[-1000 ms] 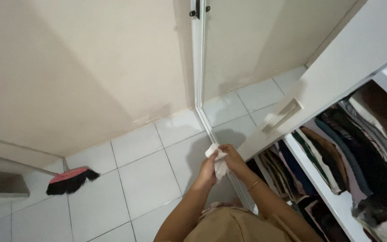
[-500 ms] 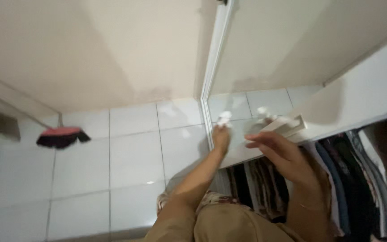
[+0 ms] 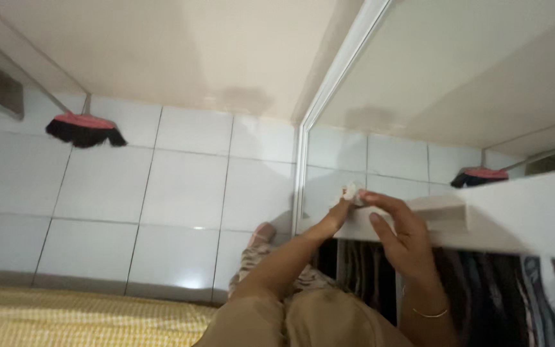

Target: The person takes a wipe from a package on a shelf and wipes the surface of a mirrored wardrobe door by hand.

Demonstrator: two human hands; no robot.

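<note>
My left hand (image 3: 336,215) reaches up and pinches a small crumpled white cloth (image 3: 353,191) against the lower part of a mirror panel (image 3: 419,96), just above the top edge of a white wardrobe door (image 3: 534,218). My right hand (image 3: 398,232) lies on that door's edge beside the recessed handle (image 3: 449,213). Its fingers are spread, and the fingertips reach up to the cloth. A thin bangle sits on my right wrist.
A red-and-black broom (image 3: 85,128) leans at the far left on the white tiled floor (image 3: 181,186), and the mirror shows its reflection. Folded clothes (image 3: 502,295) fill the wardrobe below the door. A yellow woven mat (image 3: 65,318) lies at the bottom left.
The view has tilted down and swung left. My hands have separated: the left carried the cloth up to the mirror's base, and the right moved onto the white door's edge.
</note>
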